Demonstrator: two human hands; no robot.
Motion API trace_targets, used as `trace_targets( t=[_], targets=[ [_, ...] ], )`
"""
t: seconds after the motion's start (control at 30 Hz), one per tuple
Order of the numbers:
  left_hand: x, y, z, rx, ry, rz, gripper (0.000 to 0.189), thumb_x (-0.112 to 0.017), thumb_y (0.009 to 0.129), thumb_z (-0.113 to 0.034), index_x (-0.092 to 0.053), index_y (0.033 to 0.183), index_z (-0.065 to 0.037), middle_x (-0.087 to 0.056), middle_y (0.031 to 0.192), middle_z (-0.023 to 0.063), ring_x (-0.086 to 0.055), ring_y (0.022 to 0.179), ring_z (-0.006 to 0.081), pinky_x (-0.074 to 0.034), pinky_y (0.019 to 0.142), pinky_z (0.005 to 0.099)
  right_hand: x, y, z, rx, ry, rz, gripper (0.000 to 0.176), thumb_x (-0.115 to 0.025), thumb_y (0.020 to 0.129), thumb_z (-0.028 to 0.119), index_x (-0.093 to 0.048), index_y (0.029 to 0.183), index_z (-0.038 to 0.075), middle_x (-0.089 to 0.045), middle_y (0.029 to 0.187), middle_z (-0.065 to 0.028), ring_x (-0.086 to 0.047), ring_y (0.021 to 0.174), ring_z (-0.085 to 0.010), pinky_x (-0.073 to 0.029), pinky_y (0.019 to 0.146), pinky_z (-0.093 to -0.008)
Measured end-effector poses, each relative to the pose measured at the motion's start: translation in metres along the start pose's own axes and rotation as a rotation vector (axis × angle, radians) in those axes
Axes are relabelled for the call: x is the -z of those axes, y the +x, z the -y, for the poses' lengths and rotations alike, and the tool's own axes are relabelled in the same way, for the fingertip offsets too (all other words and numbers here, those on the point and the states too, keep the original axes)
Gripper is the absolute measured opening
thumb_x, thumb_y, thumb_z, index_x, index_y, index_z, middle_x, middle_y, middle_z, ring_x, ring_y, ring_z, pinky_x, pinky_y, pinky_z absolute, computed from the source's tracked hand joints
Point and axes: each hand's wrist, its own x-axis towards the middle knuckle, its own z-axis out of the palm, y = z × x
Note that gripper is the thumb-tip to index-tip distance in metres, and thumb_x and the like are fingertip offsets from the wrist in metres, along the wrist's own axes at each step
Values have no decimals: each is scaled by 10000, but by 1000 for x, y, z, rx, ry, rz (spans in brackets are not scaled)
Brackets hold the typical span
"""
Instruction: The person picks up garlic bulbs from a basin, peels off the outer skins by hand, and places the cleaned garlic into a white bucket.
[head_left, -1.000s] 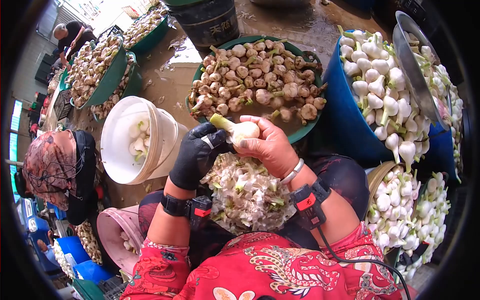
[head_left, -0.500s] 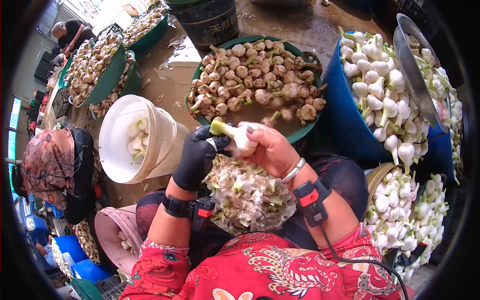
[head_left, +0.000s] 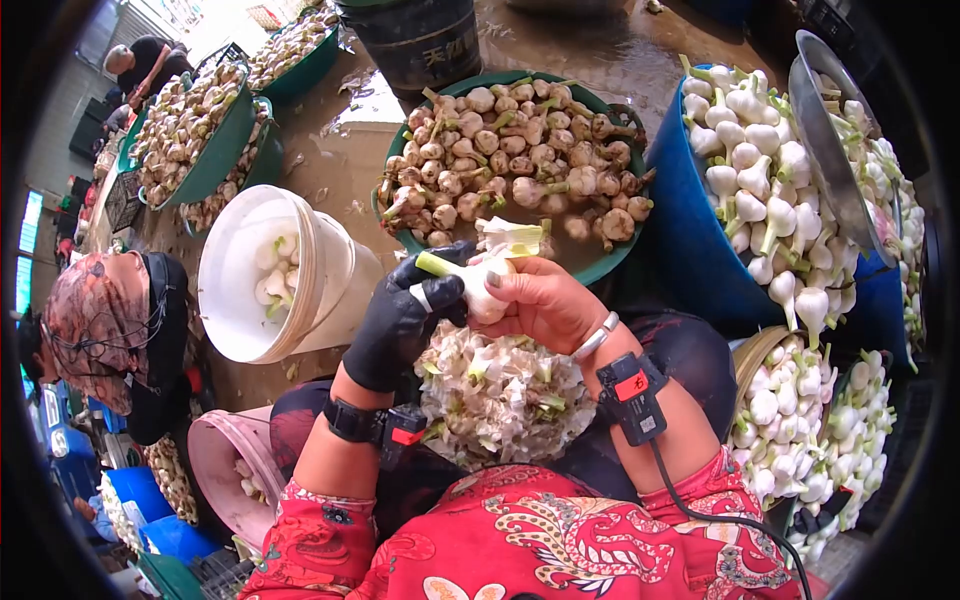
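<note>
Since half a second ago, a pale flap of peel (head_left: 512, 240) has been raised beside the garlic bulb (head_left: 488, 290), where it now overlaps the near rim of the green basin (head_left: 607, 265). Whether the peel is still joined to the bulb cannot be told. The bulb is held just off the near side of the basin, above a heap of peelings (head_left: 505, 400). Open room is left narrow here: the basin's rim curves close past the fingertips, and the white bucket (head_left: 228, 310) is set to the left of the basin, near the gloved left hand (head_left: 405, 310). To the right of the basin, the blue tub (head_left: 690, 240) is placed close by — only a slim gap is seen between the two. Wider bare floor (head_left: 335, 165) is shown left of the basin, beyond the bucket. The bulb's long axis is laid crosswise before the basin, tilted slightly: the green stem is pointed left and a little toward the basin, the rounded end right. Both grips are closed — the stem side is grasped by the left hand, the rounded side by the bare right hand (head_left: 548, 305), its thumb pressed on top.
</note>
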Motion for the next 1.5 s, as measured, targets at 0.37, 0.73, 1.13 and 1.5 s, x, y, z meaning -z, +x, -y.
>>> trace_targets(
  t=[0.37, 0.73, 1.13, 1.5],
  targets=[
    [27, 12, -16, -284, 68, -141, 285, -620, 842, -137, -625, 1071, 33, -661, 890, 86, -623, 767, 165, -498, 703, 290, 2, 5, -57, 373, -1429, 57, 101, -542, 717, 28, -589, 807, 32, -608, 786, -172, -581, 693, -381, -479, 649, -420],
    [3, 8, -11, -299, 575, -76, 315, -698, 757, -5, -652, 1068, -20, -653, 1036, 73, -611, 925, 150, -477, 842, 290, -17, 1, 0, 749, -1130, -398, 142, -634, 688, 32, -595, 817, 76, -545, 795, -92, -551, 730, -264, -461, 638, -344],
    [8, 6, -12, -210, 427, -198, 206, -667, 842, -105, -642, 1022, -8, -652, 869, 53, -617, 756, 146, -495, 691, 265, -20, -1, -8, 849, -1501, -278, 103, -607, 691, 85, -506, 706, 63, -515, 753, -116, -535, 765, -333, -444, 696, -434],
    [94, -13, -60, -567, 545, -510, 138, -587, 903, -103, -663, 991, -29, -642, 913, 45, -586, 788, 119, -473, 730, 253, 22, -14, -29, 187, -1496, 35, 94, -591, 683, 82, -632, 758, 43, -624, 723, -171, -602, 687, -334, -484, 664, -412]
  ],
)
